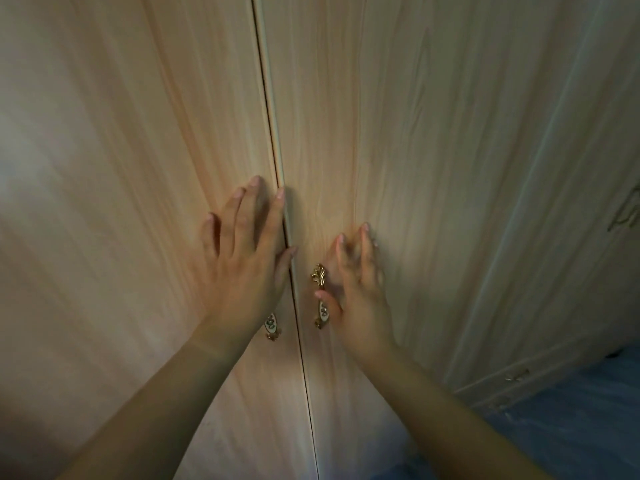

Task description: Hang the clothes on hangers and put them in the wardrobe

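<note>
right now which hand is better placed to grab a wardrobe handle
Right. The right hand has its thumb lying across the right door handle; the left hand lies flat, hiding most of the left door handle.

Pale wood-grain wardrobe doors (156, 168), smooth with a soft satin sheen, likely laminate. Ornate door handles (320, 299) of glossy gold-toned metal with cream, flower-painted inserts of a ceramic look. At lower right, blue floor (571, 427), faintly shiny, material unclear.

I count two wardrobe doors, the left door (121, 202) and the right door (433, 150). I count two door handles, one (273, 325) by my left hand (242, 271), one (320, 296) by my right hand (356, 289). Two hands.
</note>
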The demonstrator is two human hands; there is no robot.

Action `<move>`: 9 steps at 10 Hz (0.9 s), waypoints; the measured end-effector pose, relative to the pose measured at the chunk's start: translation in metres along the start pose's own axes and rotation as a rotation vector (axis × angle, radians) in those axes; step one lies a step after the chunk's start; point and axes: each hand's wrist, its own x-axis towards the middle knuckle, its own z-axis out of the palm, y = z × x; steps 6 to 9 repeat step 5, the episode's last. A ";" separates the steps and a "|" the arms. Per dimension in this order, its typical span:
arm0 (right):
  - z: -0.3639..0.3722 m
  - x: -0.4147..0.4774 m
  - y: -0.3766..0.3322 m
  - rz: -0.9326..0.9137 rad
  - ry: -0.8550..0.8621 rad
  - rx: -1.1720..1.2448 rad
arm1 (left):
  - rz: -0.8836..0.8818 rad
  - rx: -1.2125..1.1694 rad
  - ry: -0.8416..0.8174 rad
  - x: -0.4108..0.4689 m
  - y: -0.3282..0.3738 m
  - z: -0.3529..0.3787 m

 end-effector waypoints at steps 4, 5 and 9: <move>-0.062 -0.007 0.006 0.000 -0.098 0.052 | -0.107 -0.161 -0.135 -0.001 0.034 -0.023; -0.121 -0.027 0.015 0.064 0.045 0.100 | -0.029 -0.244 -0.111 -0.002 0.066 -0.046; -0.121 -0.027 0.015 0.064 0.045 0.100 | -0.029 -0.244 -0.111 -0.002 0.066 -0.046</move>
